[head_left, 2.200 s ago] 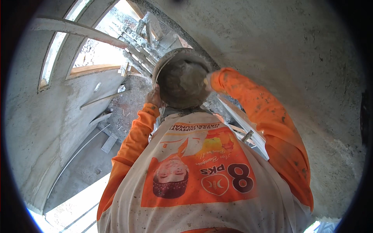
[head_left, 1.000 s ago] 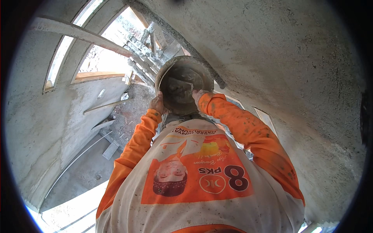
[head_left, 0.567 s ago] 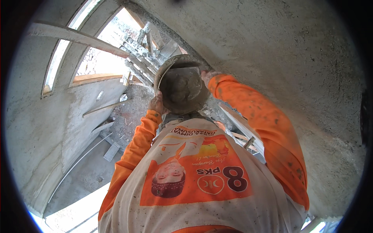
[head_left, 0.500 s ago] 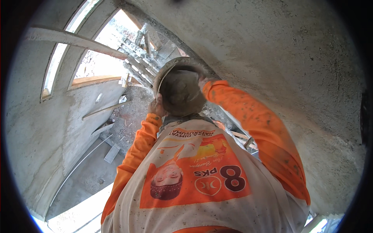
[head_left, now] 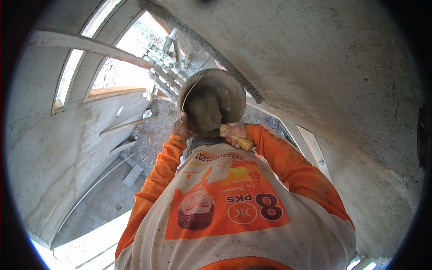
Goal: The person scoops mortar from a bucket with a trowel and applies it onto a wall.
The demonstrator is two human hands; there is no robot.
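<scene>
Rough grey plaster wall point(head_left: 342, 90) fills your whole right side, with unfinished window openings point(head_left: 126, 72) bright on the left and a rubble-strewn concrete floor point(head_left: 148, 135) far below, so you're working up high with not much room.

Your left hand point(head_left: 181, 128) is curled around the near rim of the mortar bucket point(head_left: 211, 105), fingers closed on the edge. The bucket is held out in front of your chest, tipped toward you, with a fat lump of wet mortar point(head_left: 202, 112) sitting in the lower part. Your right hand point(head_left: 234, 134) is wrapped tight around a wooden handle point(head_left: 239, 140), which looks like a trowel's, but the blade is hidden behind the bucket rim and the mortar, so I can't tell how it sits.

Judging by that, you're scooping a load out. A few tips for doing it cleanly:

- Keep the bucket snug to your body like it is now. Held further out, your left wrist takes all the weight.
- Cut into the lump from the near side and slide along the bucket wall, so the load comes off in one piece instead of crumbling.
- Don't overload. Anything that slips off goes straight down to that floor.
- The wall is just beside your right elbow, so turn your forearm rather than swinging the whole arm.
- Watch the tilt: any steeper and that lump could slump onto your orange-sleeved shirt point(head_left: 225, 207).
</scene>
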